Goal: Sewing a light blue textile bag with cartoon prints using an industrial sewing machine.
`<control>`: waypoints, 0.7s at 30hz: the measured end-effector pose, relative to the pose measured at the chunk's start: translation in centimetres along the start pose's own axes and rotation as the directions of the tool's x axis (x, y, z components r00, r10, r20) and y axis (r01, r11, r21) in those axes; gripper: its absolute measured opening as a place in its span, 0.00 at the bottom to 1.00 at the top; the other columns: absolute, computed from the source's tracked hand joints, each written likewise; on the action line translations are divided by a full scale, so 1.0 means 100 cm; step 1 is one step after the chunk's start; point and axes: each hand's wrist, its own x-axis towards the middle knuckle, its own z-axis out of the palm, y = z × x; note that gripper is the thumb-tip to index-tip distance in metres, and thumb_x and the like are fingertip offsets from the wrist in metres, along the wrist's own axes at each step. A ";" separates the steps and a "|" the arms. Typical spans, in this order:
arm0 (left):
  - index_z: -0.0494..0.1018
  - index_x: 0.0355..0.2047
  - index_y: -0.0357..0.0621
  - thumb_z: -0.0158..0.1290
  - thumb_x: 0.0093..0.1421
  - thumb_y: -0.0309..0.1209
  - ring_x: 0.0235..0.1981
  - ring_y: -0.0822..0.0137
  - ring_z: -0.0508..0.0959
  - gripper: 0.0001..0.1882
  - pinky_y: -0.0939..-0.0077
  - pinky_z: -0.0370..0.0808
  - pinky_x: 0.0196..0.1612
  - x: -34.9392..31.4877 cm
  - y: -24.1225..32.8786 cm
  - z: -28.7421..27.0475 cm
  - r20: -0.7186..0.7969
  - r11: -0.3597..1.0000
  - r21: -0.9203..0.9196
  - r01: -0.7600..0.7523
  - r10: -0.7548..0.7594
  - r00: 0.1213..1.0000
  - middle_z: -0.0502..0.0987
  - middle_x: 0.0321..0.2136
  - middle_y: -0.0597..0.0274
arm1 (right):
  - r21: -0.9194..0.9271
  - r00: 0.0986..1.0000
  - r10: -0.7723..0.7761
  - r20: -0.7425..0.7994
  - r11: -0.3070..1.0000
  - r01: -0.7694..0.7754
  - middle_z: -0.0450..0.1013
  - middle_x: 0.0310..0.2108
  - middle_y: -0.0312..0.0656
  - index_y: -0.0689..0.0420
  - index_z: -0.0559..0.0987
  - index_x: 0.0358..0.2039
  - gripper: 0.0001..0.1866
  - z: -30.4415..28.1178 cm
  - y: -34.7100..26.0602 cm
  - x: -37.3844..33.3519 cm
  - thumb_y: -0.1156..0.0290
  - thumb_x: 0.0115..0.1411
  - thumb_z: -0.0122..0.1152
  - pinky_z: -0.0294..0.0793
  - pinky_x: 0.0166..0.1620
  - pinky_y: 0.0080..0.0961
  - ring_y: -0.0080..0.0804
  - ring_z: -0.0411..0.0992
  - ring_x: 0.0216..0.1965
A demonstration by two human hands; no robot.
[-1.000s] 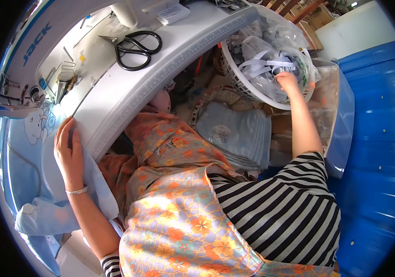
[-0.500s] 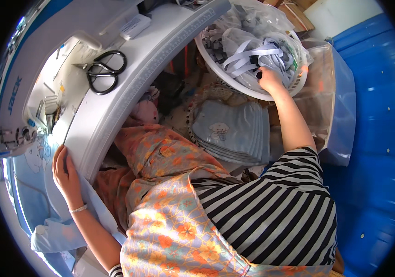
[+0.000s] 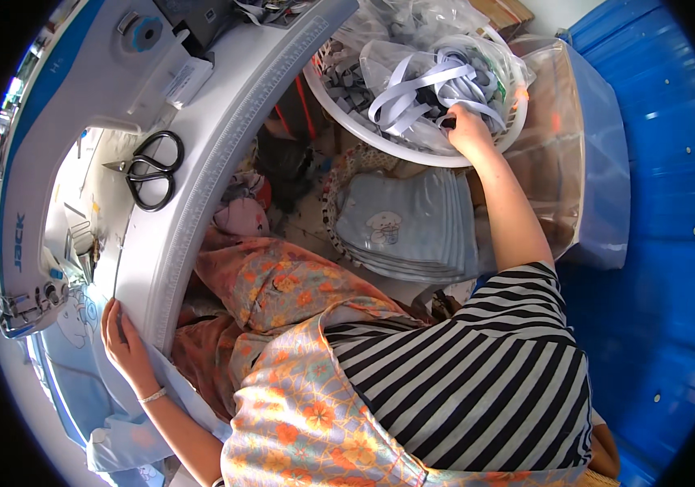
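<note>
My left hand (image 3: 127,347) lies with fingers stretched out at the near edge of the sewing machine table (image 3: 143,268), on light blue fabric (image 3: 79,357) with a printed cartoon figure. The fabric drapes over the table edge beneath my wrist. To the right, my right hand (image 3: 469,130) reaches into a white plastic basket (image 3: 400,146), its fingers curled at a loose heap of pale lavender tape (image 3: 408,89). Something small and dark shows at its thumb; what the fingers hold is hidden. Clear plastic bags (image 3: 372,61) lie around the tape.
Black-handled scissors (image 3: 153,172) lie on the table by the white and blue sewing machine (image 3: 39,162). A stack of light blue printed fabric pieces (image 3: 404,215) sits in a round basket beside my legs. A clear plastic-lined box (image 3: 554,154) and blue panel (image 3: 664,162) stand right.
The view has shifted, bringing more of the sewing machine into sight. My right hand stays in the basket, and the tape loops beside it lie differently. My left hand remains on the fabric.
</note>
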 end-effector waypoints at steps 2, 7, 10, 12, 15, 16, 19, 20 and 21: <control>0.74 0.49 0.36 0.47 0.64 0.23 0.52 0.54 0.75 0.14 0.65 0.69 0.56 0.000 0.002 0.000 -0.001 1.000 -0.001 0.000 0.000 1.000 0.76 0.51 0.52 | -0.013 1.000 0.014 -0.001 1.000 -0.014 0.78 0.37 0.50 0.57 0.76 0.41 0.14 0.001 0.002 0.002 0.71 0.53 0.64 0.73 0.45 0.40 0.50 0.76 0.43; 0.74 0.49 0.36 0.47 0.64 0.23 0.51 0.56 0.75 0.15 0.67 0.70 0.56 -0.001 0.007 -0.001 0.004 0.997 -0.046 0.056 -0.056 0.998 0.75 0.51 0.53 | -0.077 0.995 0.073 0.063 0.995 -0.068 0.79 0.35 0.48 0.54 0.78 0.40 0.12 0.000 0.009 0.006 0.68 0.54 0.63 0.74 0.43 0.40 0.48 0.76 0.41; 0.74 0.50 0.36 0.47 0.64 0.23 0.51 0.56 0.75 0.15 0.67 0.70 0.55 -0.001 0.008 -0.001 0.003 0.998 -0.040 0.049 -0.049 0.999 0.75 0.51 0.53 | 0.013 0.993 0.115 -0.014 0.993 -0.115 0.79 0.34 0.47 0.54 0.78 0.39 0.12 -0.001 0.008 0.002 0.66 0.54 0.63 0.74 0.43 0.42 0.49 0.76 0.39; 0.74 0.50 0.35 0.46 0.65 0.24 0.52 0.56 0.75 0.15 0.67 0.69 0.56 -0.001 0.007 -0.001 0.005 0.999 -0.035 0.033 -0.033 0.999 0.75 0.51 0.52 | -0.010 0.997 0.061 -0.052 0.998 -0.061 0.79 0.35 0.47 0.53 0.78 0.40 0.13 -0.002 0.003 -0.001 0.65 0.54 0.63 0.74 0.43 0.41 0.49 0.76 0.39; 0.74 0.50 0.35 0.46 0.65 0.24 0.52 0.56 0.75 0.15 0.67 0.69 0.57 -0.001 0.003 -0.001 0.003 0.999 -0.039 0.028 -0.028 1.000 0.75 0.51 0.52 | -0.060 1.000 0.027 -0.010 0.998 -0.028 0.79 0.36 0.46 0.52 0.79 0.41 0.14 -0.003 -0.010 0.002 0.62 0.55 0.62 0.74 0.44 0.41 0.47 0.76 0.41; 0.74 0.50 0.35 0.46 0.65 0.24 0.52 0.56 0.75 0.15 0.67 0.69 0.57 -0.001 0.002 0.000 0.007 0.998 -0.045 0.036 -0.036 0.999 0.75 0.51 0.52 | -0.075 0.998 0.022 0.052 0.997 -0.018 0.79 0.37 0.46 0.51 0.79 0.42 0.14 -0.004 -0.014 0.005 0.61 0.56 0.62 0.74 0.44 0.40 0.46 0.76 0.41; 0.73 0.50 0.35 0.46 0.65 0.24 0.52 0.57 0.75 0.15 0.67 0.69 0.57 -0.002 0.000 0.000 0.014 0.999 -0.031 0.036 -0.036 0.999 0.75 0.51 0.52 | -0.249 0.974 0.090 0.207 0.968 -0.036 0.78 0.42 0.45 0.51 0.79 0.44 0.14 -0.001 -0.027 0.021 0.64 0.58 0.57 0.75 0.47 0.40 0.47 0.76 0.45; 0.73 0.50 0.35 0.46 0.65 0.24 0.52 0.57 0.75 0.15 0.67 0.69 0.57 -0.002 -0.001 0.000 0.009 1.000 -0.020 0.015 -0.015 1.000 0.75 0.51 0.52 | -0.390 0.950 0.121 0.287 0.921 0.000 0.78 0.43 0.45 0.51 0.79 0.45 0.15 0.001 -0.030 0.026 0.66 0.58 0.55 0.75 0.48 0.40 0.48 0.76 0.47; 0.73 0.50 0.35 0.46 0.65 0.24 0.52 0.57 0.75 0.15 0.67 0.69 0.57 -0.002 -0.001 0.000 0.013 0.999 -0.031 0.024 -0.023 1.000 0.75 0.51 0.52 | -0.382 0.952 0.108 0.288 0.924 0.011 0.78 0.43 0.45 0.51 0.79 0.45 0.15 0.002 -0.031 0.029 0.66 0.58 0.55 0.75 0.48 0.40 0.48 0.76 0.47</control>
